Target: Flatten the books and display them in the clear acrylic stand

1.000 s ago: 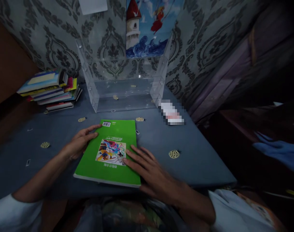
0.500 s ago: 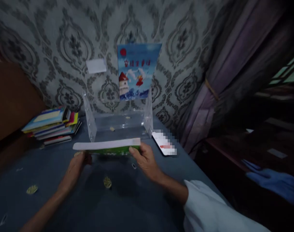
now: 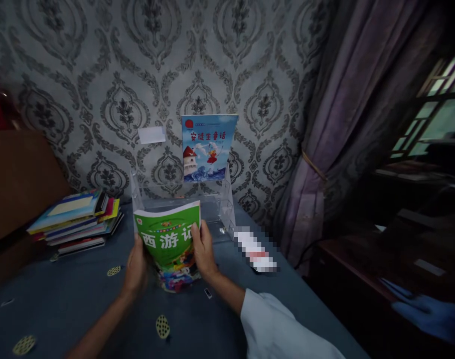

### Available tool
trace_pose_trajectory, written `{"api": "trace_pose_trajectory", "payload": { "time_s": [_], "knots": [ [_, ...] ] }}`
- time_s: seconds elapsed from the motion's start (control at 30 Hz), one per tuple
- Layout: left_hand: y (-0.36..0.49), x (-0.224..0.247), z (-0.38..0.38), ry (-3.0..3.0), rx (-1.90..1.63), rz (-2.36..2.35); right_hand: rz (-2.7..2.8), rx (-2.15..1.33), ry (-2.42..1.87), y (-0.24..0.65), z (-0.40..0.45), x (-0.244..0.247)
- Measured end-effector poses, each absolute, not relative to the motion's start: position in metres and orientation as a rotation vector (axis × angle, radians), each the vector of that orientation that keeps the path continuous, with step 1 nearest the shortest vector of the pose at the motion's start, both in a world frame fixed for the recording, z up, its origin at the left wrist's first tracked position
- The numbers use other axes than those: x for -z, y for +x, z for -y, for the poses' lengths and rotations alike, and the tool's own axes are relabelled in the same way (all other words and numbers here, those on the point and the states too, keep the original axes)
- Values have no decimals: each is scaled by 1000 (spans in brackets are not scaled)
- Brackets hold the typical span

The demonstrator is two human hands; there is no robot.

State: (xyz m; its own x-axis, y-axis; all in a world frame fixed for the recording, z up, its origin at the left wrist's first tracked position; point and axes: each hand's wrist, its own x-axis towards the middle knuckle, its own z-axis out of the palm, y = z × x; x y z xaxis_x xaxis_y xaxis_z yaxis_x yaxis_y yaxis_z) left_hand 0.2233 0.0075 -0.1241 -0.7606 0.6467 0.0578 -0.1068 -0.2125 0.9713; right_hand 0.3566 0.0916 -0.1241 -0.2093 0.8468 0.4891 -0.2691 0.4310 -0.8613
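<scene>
Between my two hands is a green book (image 3: 167,244) with large white characters and a colourful picture on its cover. It stands upright, tilted back and slightly bowed, its cover towards me. My left hand (image 3: 136,267) grips the left edge, fingers partly hidden behind it. On the right edge my right hand (image 3: 205,249) holds on, thumb across the front cover. Just behind the green book is a clear plastic rack (image 3: 229,212), partly covered by it. A blue book (image 3: 208,149) with red characters rests upright at the top of the rack, on its right side.
A pile of books (image 3: 77,222) lies at the left beside a brown box (image 3: 21,184). To the right of the rack is a phone (image 3: 255,252), blurred out. The dark blue tablecloth (image 3: 212,329) has leaf-like patterns. A tied curtain (image 3: 309,199) hangs at the right.
The green book has turned from nearly flat, edge towards me, to upright with its cover showing. Both hands have kept hold of it. My view has tilted up.
</scene>
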Motion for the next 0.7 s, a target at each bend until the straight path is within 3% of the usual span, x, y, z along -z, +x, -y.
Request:
{"api": "trace_pose_trajectory", "payload": {
  "time_s": [0.2,0.7],
  "knots": [
    [238,123,-21,523,-2099,-1243,1442,-1116,-602,358,-104,122],
    [235,124,-36,521,-2134,-1171,1806,-1102,-587,386,-141,98]
  ]
}}
